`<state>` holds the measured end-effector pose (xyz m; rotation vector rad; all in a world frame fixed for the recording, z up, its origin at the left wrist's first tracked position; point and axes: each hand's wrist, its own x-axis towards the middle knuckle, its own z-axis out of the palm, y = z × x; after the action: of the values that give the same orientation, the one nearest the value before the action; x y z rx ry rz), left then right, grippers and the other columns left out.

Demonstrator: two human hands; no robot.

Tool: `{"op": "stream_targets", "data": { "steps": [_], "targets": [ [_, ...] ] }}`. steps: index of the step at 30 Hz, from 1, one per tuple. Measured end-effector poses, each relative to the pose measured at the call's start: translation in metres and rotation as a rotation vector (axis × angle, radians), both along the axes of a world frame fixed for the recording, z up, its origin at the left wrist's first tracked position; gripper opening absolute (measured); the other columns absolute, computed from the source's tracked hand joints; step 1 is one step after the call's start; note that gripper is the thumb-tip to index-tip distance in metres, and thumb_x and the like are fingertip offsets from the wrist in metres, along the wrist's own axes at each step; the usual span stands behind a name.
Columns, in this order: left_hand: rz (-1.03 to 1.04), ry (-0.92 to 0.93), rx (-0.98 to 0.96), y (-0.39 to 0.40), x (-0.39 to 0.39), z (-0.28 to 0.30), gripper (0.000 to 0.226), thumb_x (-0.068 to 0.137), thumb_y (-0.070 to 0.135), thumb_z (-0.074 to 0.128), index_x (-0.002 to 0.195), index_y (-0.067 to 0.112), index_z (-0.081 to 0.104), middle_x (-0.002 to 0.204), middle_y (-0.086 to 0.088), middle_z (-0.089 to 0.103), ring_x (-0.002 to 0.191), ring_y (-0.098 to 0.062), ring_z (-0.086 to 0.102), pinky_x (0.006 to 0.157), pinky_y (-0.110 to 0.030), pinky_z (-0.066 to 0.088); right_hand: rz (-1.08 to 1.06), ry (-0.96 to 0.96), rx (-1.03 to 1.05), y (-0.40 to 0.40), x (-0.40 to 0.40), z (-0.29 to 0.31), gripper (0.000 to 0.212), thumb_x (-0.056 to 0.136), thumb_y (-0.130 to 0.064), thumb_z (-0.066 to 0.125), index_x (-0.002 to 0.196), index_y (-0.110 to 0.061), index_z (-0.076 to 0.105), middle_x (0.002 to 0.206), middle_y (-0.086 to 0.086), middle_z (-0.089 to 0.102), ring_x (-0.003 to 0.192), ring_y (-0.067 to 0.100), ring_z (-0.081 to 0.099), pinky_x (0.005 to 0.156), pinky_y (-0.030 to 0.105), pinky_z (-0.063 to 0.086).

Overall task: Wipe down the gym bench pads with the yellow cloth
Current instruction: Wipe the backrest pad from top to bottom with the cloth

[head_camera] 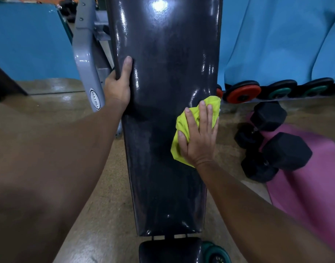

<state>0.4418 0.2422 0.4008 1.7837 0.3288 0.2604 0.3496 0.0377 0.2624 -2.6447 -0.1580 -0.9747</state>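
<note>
A long black back pad [162, 73] of a gym bench runs up the middle of the view, glossy with reflections. Below it lies a smaller black seat pad [168, 251]. My right hand [199, 137] presses a crumpled yellow cloth [181, 128] flat against the right edge of the back pad, fingers spread over it. My left hand [119, 84] grips the pad's left edge, thumb on top and fingers wrapped behind.
A grey bench frame [86, 59] stands left of the pad. Two black hex dumbbells [273, 145] rest on a pink mat [314, 186] at right. Red and green weight plates [244, 92] line the blue wall [276, 35]. A green plate [216, 253] sits by the seat.
</note>
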Motion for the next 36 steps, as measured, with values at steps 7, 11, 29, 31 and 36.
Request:
{"op": "stream_targets", "data": {
  "steps": [7,11,29,31,36],
  "targets": [
    [0.030,0.059,-0.014,-0.001,0.001,-0.006,0.034,0.091,0.066,0.057,0.091,0.033,0.063,0.087,0.024,0.061,0.098,-0.005,0.062,0.087,-0.014,0.038,-0.041,-0.004,0.091,0.008,0.007,0.008,0.062,0.102,-0.044,0.038,0.156,-0.014,0.036,0.165,0.026,0.021,0.155,0.043,0.014,0.116,0.070,0.023],
    [0.030,0.049,0.003,-0.002,0.002,-0.002,0.037,0.093,0.065,0.053,0.094,0.029,0.063,0.084,0.021,0.060,0.089,-0.002,0.059,0.084,-0.013,0.037,0.012,0.007,0.075,-0.008,0.002,0.002,0.060,0.102,-0.045,0.038,0.156,-0.018,0.031,0.165,0.024,0.020,0.156,0.041,0.012,0.118,0.069,0.022],
    [0.019,0.098,-0.007,0.000,-0.001,-0.005,0.045,0.093,0.070,0.050,0.102,0.029,0.066,0.088,0.020,0.060,0.097,-0.007,0.057,0.087,-0.015,0.036,0.035,0.033,-0.023,0.020,-0.007,0.005,0.062,0.103,-0.047,0.036,0.155,-0.014,0.039,0.165,0.023,0.023,0.155,0.042,0.016,0.120,0.068,0.018],
    [0.025,0.098,0.010,0.000,-0.001,-0.003,0.044,0.093,0.070,0.049,0.099,0.028,0.064,0.084,0.020,0.058,0.091,-0.005,0.057,0.085,-0.015,0.035,0.071,0.023,-0.054,0.010,-0.009,-0.002,0.061,0.103,-0.047,0.036,0.155,-0.015,0.039,0.165,0.022,0.024,0.155,0.040,0.017,0.120,0.068,0.017],
    [0.026,0.098,0.029,0.000,-0.004,-0.006,0.044,0.092,0.071,0.048,0.094,0.030,0.064,0.081,0.023,0.058,0.073,0.009,0.051,0.083,-0.016,0.035,-0.028,0.024,0.035,0.015,-0.004,0.004,0.062,0.102,-0.044,0.038,0.156,-0.013,0.035,0.165,0.025,0.020,0.156,0.042,0.013,0.120,0.068,0.019]
  ]
}}
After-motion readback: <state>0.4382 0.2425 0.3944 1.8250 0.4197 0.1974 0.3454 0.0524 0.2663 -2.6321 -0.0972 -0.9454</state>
